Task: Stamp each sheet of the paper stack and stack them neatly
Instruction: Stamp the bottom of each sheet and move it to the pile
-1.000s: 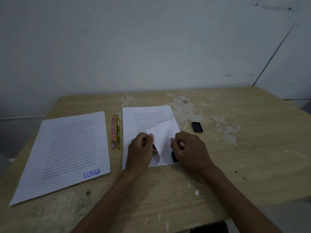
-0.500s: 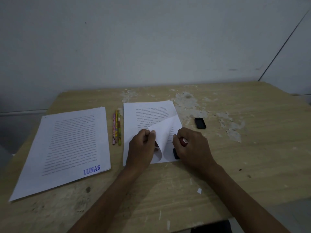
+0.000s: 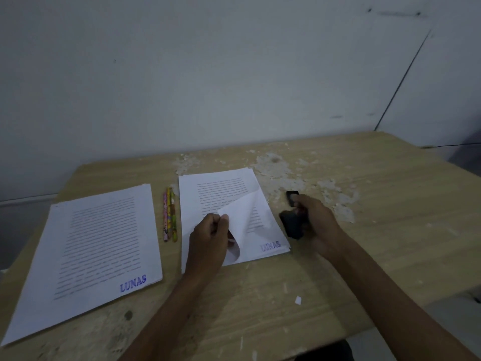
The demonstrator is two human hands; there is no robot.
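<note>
Paper stack: the paper stack (image 3: 218, 194) lies flat in the middle of the wooden table (image 3: 364, 256). Its top sheet (image 3: 246, 217) is curled up from the near corner. The sheet under it shows a faint blue LUNAS mark (image 3: 270, 246) at its near right corner.
How paper feels: I think each sheet is very light, thin and bendy. It creases fast and can slide on the sheet below.
Where to hold: a corner or an edge looks best, pinched softly, so only one sheet comes up.
Left hand: the left hand (image 3: 208, 238) rests on the paper stack and its thumb and fingers are pinched together on the curled top sheet.
Right hand: the right hand (image 3: 316, 225) is just right of the paper stack, fingers wrapped tight around the black stamp (image 3: 292, 225).
Stamp: it looks small, hard and easy to hold in one fist.
Cap: a small black cap (image 3: 291, 196) lies on the table just past the paper stack's right side, touching or very near the right hand's fingertips; I cannot tell which.
Done pile: the stamped pile (image 3: 86, 251) lies well left of the paper stack, with a bright blue LUNAS stamp (image 3: 133, 283) on top.
Pencils: three colored pencils (image 3: 169, 214) lie between the paper stack and the stamped pile.
Boxes or trays: none can be seen; both piles sit right on the table.
</note>
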